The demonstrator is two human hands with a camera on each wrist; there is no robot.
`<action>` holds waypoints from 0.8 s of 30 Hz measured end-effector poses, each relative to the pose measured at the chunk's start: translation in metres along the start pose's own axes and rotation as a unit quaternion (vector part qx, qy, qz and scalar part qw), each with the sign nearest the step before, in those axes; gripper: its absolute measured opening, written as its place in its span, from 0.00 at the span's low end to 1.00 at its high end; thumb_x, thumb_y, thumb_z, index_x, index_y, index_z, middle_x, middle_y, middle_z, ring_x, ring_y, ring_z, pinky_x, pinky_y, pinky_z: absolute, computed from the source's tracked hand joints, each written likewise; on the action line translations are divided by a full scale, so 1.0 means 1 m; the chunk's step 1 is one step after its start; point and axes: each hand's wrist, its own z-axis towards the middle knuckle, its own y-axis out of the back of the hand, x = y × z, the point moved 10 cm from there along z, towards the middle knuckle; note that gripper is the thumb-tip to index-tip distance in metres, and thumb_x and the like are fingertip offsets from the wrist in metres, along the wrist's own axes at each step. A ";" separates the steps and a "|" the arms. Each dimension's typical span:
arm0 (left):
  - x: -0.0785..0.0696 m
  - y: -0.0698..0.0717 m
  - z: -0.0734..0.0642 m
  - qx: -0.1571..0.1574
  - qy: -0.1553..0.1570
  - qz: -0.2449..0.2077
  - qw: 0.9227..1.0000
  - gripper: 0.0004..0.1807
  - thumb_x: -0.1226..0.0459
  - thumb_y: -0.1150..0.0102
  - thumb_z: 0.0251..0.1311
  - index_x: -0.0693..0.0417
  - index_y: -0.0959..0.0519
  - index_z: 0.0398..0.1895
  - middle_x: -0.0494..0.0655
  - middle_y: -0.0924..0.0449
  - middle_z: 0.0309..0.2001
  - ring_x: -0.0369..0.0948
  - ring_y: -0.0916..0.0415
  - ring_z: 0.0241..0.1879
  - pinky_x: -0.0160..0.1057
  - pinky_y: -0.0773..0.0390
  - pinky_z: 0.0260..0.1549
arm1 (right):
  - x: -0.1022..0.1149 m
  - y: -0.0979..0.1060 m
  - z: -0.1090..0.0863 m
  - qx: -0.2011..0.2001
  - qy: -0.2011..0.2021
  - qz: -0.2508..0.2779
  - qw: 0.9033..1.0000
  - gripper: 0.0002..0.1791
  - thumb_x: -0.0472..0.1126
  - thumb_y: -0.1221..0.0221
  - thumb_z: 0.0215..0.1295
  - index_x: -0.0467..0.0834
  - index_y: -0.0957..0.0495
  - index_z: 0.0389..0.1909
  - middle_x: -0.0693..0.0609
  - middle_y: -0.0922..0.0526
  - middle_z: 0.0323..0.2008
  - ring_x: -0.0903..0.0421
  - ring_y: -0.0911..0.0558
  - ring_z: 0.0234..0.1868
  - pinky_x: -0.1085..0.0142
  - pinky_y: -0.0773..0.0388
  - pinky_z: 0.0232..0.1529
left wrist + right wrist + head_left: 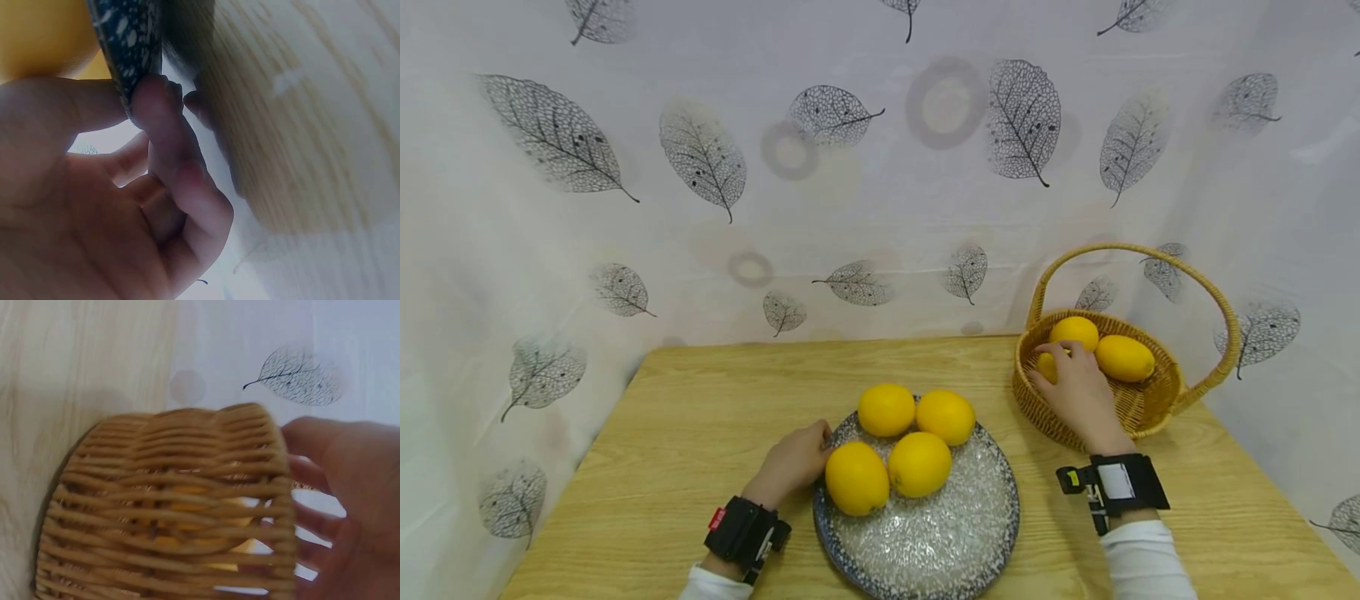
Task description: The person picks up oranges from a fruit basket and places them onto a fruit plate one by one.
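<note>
A round speckled grey plate with a dark blue rim holds several yellow lemons grouped toward its far left side. My left hand pinches the plate's left rim; in the left wrist view, the thumb lies over the edge and curled fingers are below it. At the right, my right hand reaches over the near left rim of a wicker basket. Its thumb and fingers hold a lemon, mostly covered by the hand. Two more lemons lie beside it in the basket.
The basket's tall arched handle rises above its opening. Everything stands on a light wooden table. Behind the table's far edge hangs a pale curtain printed with leaves, which also runs along both sides.
</note>
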 end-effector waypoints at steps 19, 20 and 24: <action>0.001 0.001 0.002 0.002 0.003 -0.006 1.000 0.10 0.60 0.44 0.62 0.56 0.24 0.42 0.48 0.24 0.25 0.41 0.32 0.23 0.36 0.34 0.21 | -0.039 -0.018 0.001 0.041 -0.072 0.030 0.996 0.37 0.42 0.43 0.65 0.35 0.44 0.72 0.22 0.51 0.70 0.19 0.43 0.62 0.24 0.38 0.52; 0.001 0.001 0.002 0.004 0.006 -0.006 1.000 0.10 0.60 0.44 0.62 0.56 0.24 0.42 0.48 0.25 0.25 0.41 0.32 0.23 0.36 0.34 0.21 | -0.040 -0.020 0.001 0.050 -0.073 0.032 0.996 0.38 0.42 0.43 0.65 0.35 0.46 0.73 0.23 0.53 0.71 0.19 0.44 0.63 0.24 0.39 0.53; 0.002 -0.001 0.002 0.010 0.009 -0.004 1.000 0.11 0.60 0.44 0.62 0.57 0.24 0.43 0.48 0.24 0.26 0.41 0.31 0.23 0.36 0.34 0.21 | -0.040 -0.023 0.001 0.063 -0.075 0.032 0.995 0.41 0.42 0.43 0.65 0.35 0.51 0.74 0.23 0.55 0.72 0.18 0.45 0.62 0.24 0.39 0.54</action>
